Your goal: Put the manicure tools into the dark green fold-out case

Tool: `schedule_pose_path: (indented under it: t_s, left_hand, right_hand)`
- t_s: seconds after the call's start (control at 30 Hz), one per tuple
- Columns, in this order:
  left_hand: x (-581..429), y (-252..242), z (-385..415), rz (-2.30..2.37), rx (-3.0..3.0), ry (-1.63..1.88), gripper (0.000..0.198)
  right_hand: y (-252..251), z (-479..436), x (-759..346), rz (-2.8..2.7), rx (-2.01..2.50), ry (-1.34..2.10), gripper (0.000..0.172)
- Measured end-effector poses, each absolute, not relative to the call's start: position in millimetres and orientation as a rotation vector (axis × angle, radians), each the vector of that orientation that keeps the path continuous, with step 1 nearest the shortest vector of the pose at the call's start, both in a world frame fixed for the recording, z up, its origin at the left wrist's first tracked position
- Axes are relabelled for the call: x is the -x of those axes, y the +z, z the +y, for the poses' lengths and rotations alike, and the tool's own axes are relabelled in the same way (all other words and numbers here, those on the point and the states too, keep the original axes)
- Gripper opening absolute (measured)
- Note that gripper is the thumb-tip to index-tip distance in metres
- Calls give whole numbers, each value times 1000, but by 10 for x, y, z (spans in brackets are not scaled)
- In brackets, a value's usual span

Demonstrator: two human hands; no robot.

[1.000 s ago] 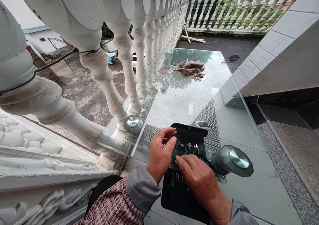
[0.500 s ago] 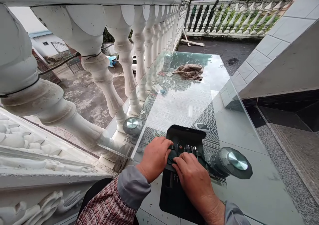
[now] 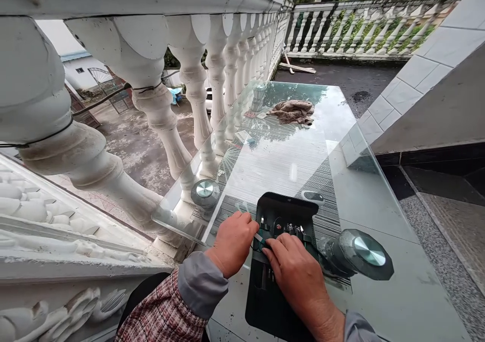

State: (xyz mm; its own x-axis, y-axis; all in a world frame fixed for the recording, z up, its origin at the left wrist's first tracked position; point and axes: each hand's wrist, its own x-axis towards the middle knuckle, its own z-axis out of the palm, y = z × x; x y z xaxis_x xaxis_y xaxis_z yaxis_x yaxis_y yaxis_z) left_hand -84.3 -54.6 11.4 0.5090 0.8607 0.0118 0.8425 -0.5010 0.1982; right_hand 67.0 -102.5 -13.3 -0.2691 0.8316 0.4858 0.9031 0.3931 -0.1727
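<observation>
An open black tool case (image 3: 284, 208) with small tools in green holders lies on the near end of a glass table (image 3: 288, 150). My left hand (image 3: 231, 241) rests at the case's left edge, fingers curled and pinching a thin silvery tool (image 3: 259, 238). My right hand (image 3: 295, 269) lies over the case's middle, its fingers pressed down on the row of tools beside that thin tool. Several small bits show below my right hand.
A white stone balustrade (image 3: 162, 114) runs along the table's left side. Two round metal table fittings (image 3: 205, 191) (image 3: 366, 253) flank the case. A small dark oval object (image 3: 313, 196) sits behind the case, a brown rag (image 3: 293, 110) at the far end. A tiled wall (image 3: 428, 69) rises at the right.
My left hand has closed from spread fingers into a pinch on the thin tool. Both hands have shifted slightly toward me over the case.
</observation>
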Motion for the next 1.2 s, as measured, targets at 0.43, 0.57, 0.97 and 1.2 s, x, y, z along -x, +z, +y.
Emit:
schedule_pose_path:
  t_s: [0.43,0.57,0.97,1.2]
  left_hand:
    - [972,316,-535,1219,-2098,606,13]
    - [1043,347,-564,1136,-1901,699,14]
    - [1005,264,-608,1272,-1915,594,21]
    - [931,196,-608,1468,-2253,302,8]
  right_hand:
    - [10,-1014,-780,-2037,1103,-36,28]
    - [39,-1066,-845,-2165,923,-61,35]
    - [19,-1168,-923,-2192,851,-141,31]
    - [-105,-1132,-862,-2187,1048,-334,18]
